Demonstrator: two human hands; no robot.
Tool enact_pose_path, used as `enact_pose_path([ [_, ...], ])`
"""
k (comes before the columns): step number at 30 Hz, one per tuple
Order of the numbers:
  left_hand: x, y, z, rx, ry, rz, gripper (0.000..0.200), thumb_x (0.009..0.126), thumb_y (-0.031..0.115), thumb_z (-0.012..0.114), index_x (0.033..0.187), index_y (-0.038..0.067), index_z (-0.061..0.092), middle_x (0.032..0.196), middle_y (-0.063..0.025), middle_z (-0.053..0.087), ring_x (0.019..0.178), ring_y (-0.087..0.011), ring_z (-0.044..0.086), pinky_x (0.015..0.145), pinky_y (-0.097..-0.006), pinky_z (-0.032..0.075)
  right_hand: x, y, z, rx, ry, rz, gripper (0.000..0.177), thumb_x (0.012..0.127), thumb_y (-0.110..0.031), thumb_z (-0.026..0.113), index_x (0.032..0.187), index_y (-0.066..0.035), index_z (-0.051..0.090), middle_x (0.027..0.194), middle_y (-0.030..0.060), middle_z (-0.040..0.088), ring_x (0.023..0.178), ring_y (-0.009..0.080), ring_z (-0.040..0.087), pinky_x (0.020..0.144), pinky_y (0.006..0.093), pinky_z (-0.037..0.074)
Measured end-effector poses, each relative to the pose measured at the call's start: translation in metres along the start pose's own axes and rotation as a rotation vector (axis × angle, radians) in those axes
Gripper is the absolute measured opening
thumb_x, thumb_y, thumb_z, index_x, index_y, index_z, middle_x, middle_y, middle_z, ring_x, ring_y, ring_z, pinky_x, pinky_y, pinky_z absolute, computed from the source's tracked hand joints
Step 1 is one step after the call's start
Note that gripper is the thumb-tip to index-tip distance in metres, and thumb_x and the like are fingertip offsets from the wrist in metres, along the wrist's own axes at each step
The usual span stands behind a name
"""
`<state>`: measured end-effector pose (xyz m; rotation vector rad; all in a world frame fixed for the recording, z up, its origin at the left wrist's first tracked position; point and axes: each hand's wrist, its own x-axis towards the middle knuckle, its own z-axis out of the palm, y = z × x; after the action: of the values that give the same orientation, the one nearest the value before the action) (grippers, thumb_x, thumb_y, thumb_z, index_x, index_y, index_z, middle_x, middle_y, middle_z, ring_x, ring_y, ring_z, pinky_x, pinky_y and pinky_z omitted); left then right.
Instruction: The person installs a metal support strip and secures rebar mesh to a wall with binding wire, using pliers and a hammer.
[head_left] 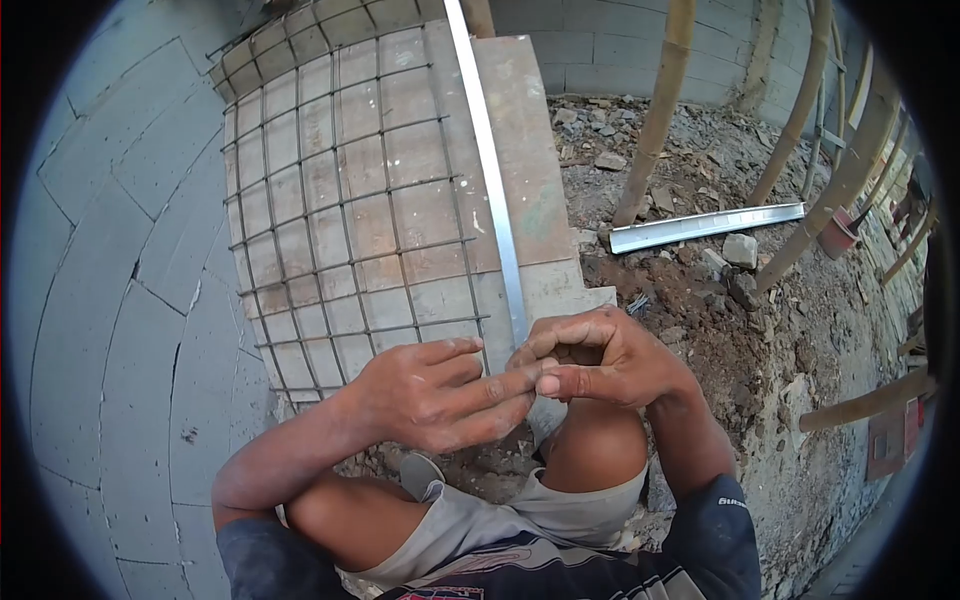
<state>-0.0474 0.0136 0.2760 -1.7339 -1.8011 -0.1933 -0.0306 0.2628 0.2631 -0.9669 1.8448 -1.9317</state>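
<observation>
In the middle foreground my left hand (440,395) and my right hand (610,360) meet at their fingertips. The right thumb and forefinger curve toward each other in a pinch. Against them rest the bent fingers of my left hand, its back toward the camera. I cannot tell what small thing, if any, is between the fingertips. A long, shiny metal strip (487,165) runs from the top of the view down to my right fingers, which hide its near end. Left of it, a grid of thin steel bars (330,215) lies over pale boards (517,120).
A wall of grey blocks (120,290) stands at the left. On the right, a metal channel (705,227) lies on rubble among bamboo poles (660,110), near stone chunks (740,250). A reddish bucket (838,235) stands farther right. My bent knees (595,445) are below the hands.
</observation>
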Motion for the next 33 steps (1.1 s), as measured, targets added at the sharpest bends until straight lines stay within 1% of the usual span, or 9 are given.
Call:
enact_pose_path([
  [3,-0.016,-0.004,0.002,-0.006,-0.001,-0.028,0.024,0.078,0.016,0.065,0.102,0.016,0.065,0.123,-0.0048,0.066,0.065,-0.0096,0.060,0.077,-0.0271,0.057,0.012,0.004,0.003,-0.070,-0.016,-0.023,0.026,0.091,-0.019,0.070,0.106,0.003,0.069,0.091,0.0061,0.067,0.087,0.0106,0.061,0.078,0.0272,0.050],
  [11,-0.031,-0.010,0.005,-0.051,-0.008,-0.057,0.021,0.081,0.015,0.065,0.102,0.015,0.065,0.121,-0.0069,0.068,0.061,-0.0095,0.060,0.073,-0.0290,0.059,0.025,0.010,0.006,-0.138,-0.036,-0.004,0.025,0.092,-0.017,0.068,0.108,0.003,0.067,0.093,0.0067,0.066,0.089,0.0119,0.061,0.079,0.0276,0.050],
  [16,-0.038,-0.015,0.001,0.081,-0.095,-0.030,0.013,0.082,0.020,0.068,0.095,0.016,0.068,0.125,0.0002,0.067,0.066,-0.0096,0.061,0.078,-0.0291,0.058,0.030,0.015,0.008,-0.175,0.000,-0.015,0.023,0.092,-0.016,0.069,0.106,0.002,0.066,0.094,0.0064,0.065,0.088,0.0130,0.061,0.078,0.0285,0.050],
  [23,-0.066,-0.037,0.015,0.213,-0.045,-0.028,0.012,0.084,0.024,0.068,0.095,0.019,0.070,0.127,0.0051,0.065,0.075,-0.0133,0.063,0.083,-0.0313,0.056,0.056,0.026,0.005,-0.318,0.009,0.027,0.024,0.090,-0.017,0.071,0.106,-0.001,0.065,0.092,0.0069,0.064,0.086,0.0159,0.063,0.076,0.0304,0.051],
  [25,-0.079,-0.048,0.019,0.189,-0.068,0.001,0.016,0.084,0.027,0.067,0.098,0.020,0.070,0.126,0.0054,0.065,0.076,-0.0139,0.064,0.082,-0.0310,0.057,0.073,0.031,0.006,-0.312,-0.002,0.075,0.026,0.090,-0.018,0.070,0.109,-0.001,0.065,0.092,0.0073,0.064,0.086,0.0169,0.063,0.077,0.0312,0.051],
  [28,-0.110,-0.071,0.031,0.155,-0.071,-0.001,0.022,0.082,0.028,0.066,0.103,0.020,0.071,0.125,0.0054,0.065,0.077,-0.0136,0.064,0.080,-0.0309,0.057,0.106,0.036,0.008,-0.500,-0.054,0.093,0.030,0.088,-0.017,0.072,0.113,0.000,0.067,0.095,0.0100,0.066,0.088,0.0189,0.064,0.078,0.0330,0.051],
  [30,-0.131,-0.087,0.036,0.137,-0.033,-0.024,0.027,0.081,0.025,0.065,0.107,0.021,0.071,0.124,0.0048,0.065,0.077,-0.0138,0.064,0.077,-0.0297,0.057,0.134,0.046,0.007,-0.547,-0.122,0.041,0.031,0.090,-0.018,0.069,0.116,-0.001,0.067,0.094,0.0112,0.067,0.089,0.0207,0.064,0.079,0.0351,0.051],
  [32,-0.153,-0.104,0.039,0.172,-0.006,-0.113,0.028,0.081,0.022,0.064,0.109,0.020,0.071,0.122,0.0052,0.066,0.078,-0.0138,0.065,0.073,-0.0276,0.057,0.164,0.053,0.012,-0.579,-0.115,0.039,0.027,0.092,-0.019,0.068,0.112,-0.001,0.069,0.093,0.0114,0.067,0.088,0.0206,0.063,0.080,0.0348,0.050],
  [33,-0.164,-0.111,0.041,0.150,0.020,-0.157,0.028,0.080,0.018,0.065,0.107,0.018,0.071,0.121,0.0044,0.066,0.077,-0.0148,0.065,0.066,-0.0263,0.056,0.177,0.060,0.014,-0.617,-0.095,0.011,0.027,0.093,-0.020,0.066,0.112,-0.001,0.069,0.093,0.0118,0.066,0.088,0.0227,0.063,0.080,0.0364,0.050],
])
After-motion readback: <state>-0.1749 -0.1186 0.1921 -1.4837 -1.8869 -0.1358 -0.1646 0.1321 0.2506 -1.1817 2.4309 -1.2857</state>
